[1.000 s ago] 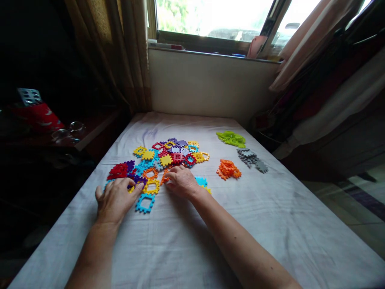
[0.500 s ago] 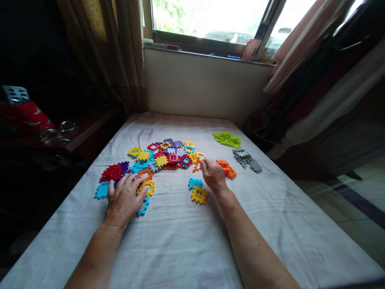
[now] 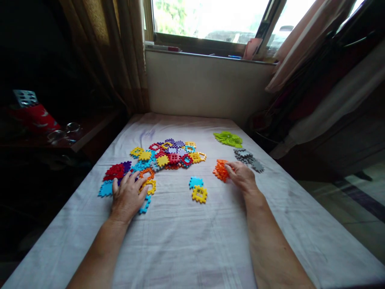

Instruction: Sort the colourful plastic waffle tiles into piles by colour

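My left hand (image 3: pixel 128 196) lies with fingers spread at the left side of the heap, over some plastic interlocking tiles. Around its fingertips are a red tile pile (image 3: pixel 114 171), a light blue tile (image 3: pixel 106 188), an orange frame tile (image 3: pixel 147 174) and a yellow frame tile (image 3: pixel 151 187). A blue frame tile (image 3: pixel 145 204) is beside its thumb. My right hand (image 3: pixel 242 176) pinches an orange interlocking tile at the orange pile (image 3: pixel 220 171); the fingers partly hide it. Between my hands, a blue tile (image 3: pixel 196 182) touches a yellow window tile (image 3: pixel 199 194).
A mixed heap of tiles (image 3: pixel 173 157) spreads over the middle of the cloth-covered table (image 3: pixel 186 249). Green tiles (image 3: pixel 228 139) and grey tiles (image 3: pixel 248 159) form separate piles at the right. Eyeglasses (image 3: pixel 64 134) rest on a dark side table at the left.
My right hand has moved right from the mixed heap to the orange pile, carrying an orange tile. My left hand stays almost in place.
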Available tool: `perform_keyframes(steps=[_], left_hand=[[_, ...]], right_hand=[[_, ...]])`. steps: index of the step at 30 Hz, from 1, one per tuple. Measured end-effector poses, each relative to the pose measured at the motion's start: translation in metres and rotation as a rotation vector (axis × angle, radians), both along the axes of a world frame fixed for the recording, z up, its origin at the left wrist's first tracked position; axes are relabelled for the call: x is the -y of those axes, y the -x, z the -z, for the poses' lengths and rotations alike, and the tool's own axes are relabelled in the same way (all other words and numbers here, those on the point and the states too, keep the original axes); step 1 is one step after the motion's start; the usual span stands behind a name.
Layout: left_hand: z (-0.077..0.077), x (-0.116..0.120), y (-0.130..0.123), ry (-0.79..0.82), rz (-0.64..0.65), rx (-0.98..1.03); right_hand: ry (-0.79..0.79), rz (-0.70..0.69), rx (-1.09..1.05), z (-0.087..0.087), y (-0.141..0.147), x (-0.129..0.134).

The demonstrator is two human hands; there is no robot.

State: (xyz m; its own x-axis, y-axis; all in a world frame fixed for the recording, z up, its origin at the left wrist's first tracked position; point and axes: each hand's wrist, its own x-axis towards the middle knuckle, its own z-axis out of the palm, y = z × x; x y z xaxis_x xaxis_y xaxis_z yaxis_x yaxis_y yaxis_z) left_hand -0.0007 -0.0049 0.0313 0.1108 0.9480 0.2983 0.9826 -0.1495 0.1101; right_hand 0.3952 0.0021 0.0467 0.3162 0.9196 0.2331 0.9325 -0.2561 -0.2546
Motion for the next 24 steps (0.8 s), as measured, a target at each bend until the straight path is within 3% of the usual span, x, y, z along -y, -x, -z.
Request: perform_keyframes(steps=[2, 4, 7, 13, 16, 20, 24], left_hand=[[0.000, 0.001, -0.003, 0.014, 0.020, 0.014], [0.000, 0.001, -0.005, 0.026, 0.053, 0.030], [0.000, 0.002, -0.006, 0.032, 0.076, 0.050], [0.000, 0.002, -0.001, 0.046, 0.078, 0.064], [0.000, 0.002, 0.001, 0.041, 0.083, 0.060], [0.000, 0.002, 0.003, 0.006, 0.069, 0.056], [-0.002, 0.001, 0.004, -0.028, 0.072, 0.061]], right_hand=[[-0.097, 0.057, 0.023, 0.001, 0.009, -0.001], [-0.171, 0.018, 0.026, 0.003, 0.028, -0.002], [-0.179, -0.219, 0.021, 0.002, 0.071, -0.003], [0.034, -0.701, 0.050, -0.018, 0.169, -0.014], [0.085, -0.845, 0.138, -0.022, 0.204, -0.024], [0.138, -0.892, 0.216, -0.017, 0.224, -0.034], [0.101, -0.891, 0.208, -0.012, 0.217, -0.030]])
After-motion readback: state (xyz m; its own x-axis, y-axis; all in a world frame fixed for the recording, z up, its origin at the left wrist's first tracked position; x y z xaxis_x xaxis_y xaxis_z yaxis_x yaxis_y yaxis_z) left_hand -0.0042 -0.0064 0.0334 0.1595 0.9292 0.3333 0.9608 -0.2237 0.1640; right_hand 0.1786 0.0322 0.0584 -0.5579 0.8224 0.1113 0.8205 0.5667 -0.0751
